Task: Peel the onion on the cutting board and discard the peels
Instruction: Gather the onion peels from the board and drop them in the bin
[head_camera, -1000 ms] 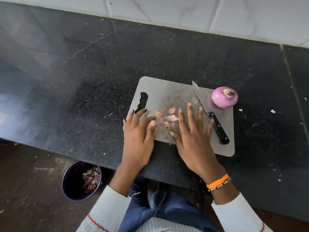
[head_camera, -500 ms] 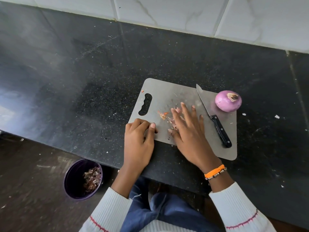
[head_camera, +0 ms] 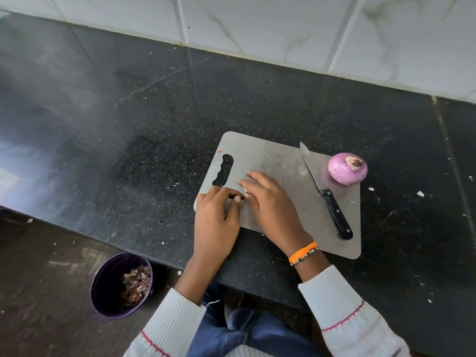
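A purple bin [head_camera: 121,284] of peels waits on the floor as your left hand [head_camera: 217,217] cups at the cutting board [head_camera: 278,161] edge, your flat right hand [head_camera: 270,202] having swept scraps leftward since before; the peeled onion [head_camera: 347,168] sits far right. Next: carry scraps binward.

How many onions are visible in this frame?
1. The onion sits peeled at the far right corner of the cutting board, just right of the knife blade. None appear hidden elsewhere.
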The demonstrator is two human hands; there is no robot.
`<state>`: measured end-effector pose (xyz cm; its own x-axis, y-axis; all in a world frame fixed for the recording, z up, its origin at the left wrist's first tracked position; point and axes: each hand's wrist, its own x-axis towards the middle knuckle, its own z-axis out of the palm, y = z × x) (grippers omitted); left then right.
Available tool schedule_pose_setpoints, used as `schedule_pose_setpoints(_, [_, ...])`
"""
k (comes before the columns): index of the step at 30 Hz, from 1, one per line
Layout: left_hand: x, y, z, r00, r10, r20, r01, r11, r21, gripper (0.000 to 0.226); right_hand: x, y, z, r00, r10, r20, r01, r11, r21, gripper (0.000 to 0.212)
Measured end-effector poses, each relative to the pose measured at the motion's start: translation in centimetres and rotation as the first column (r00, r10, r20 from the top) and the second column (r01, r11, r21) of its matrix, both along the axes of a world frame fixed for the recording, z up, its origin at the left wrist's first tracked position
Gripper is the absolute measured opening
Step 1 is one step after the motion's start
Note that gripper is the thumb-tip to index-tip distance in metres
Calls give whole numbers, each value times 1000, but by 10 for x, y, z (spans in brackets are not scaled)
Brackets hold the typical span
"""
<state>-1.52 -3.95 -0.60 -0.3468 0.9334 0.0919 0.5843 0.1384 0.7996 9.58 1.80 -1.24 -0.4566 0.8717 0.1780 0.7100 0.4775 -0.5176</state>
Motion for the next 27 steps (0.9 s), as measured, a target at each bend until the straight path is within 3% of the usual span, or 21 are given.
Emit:
schedule_pose_setpoints(3, [0,1,1,1000,-2,3,2,1000,8,18,1,0,-9,998,36,42,-38,998,54,26])
schedule_pose_setpoints(9, [-5,5,-2,999,42,5,-42,999,19,18,9,3,6,999,-38,36,34,996,85,6])
schedule_pose_setpoints(11, [-7,6,0,997,70,22,-71,997,24,18,-5,24,12,998,-22,53,18,997,72,20])
schedule_pose_setpoints(15, [-10,7,2,996,86,34,-86,996,24,20,-38,60,24,964,204,171,-211,977,22,56])
schedule_pose_setpoints(18, [-11,8,1,996,84,33,-84,996,21,19,-52,74,24,897,281,340,-303,953,11,57])
schedule_pose_setpoints(21, [-12,7,0,997,75,36,-75,997,18,19,-44,80,14,904,178,389,-219,974,63,50])
schedule_pose_setpoints(27, [-13,7,-4,998,52,38,-52,999,3,18,-7,61,4,984,-60,168,44,995,92,43])
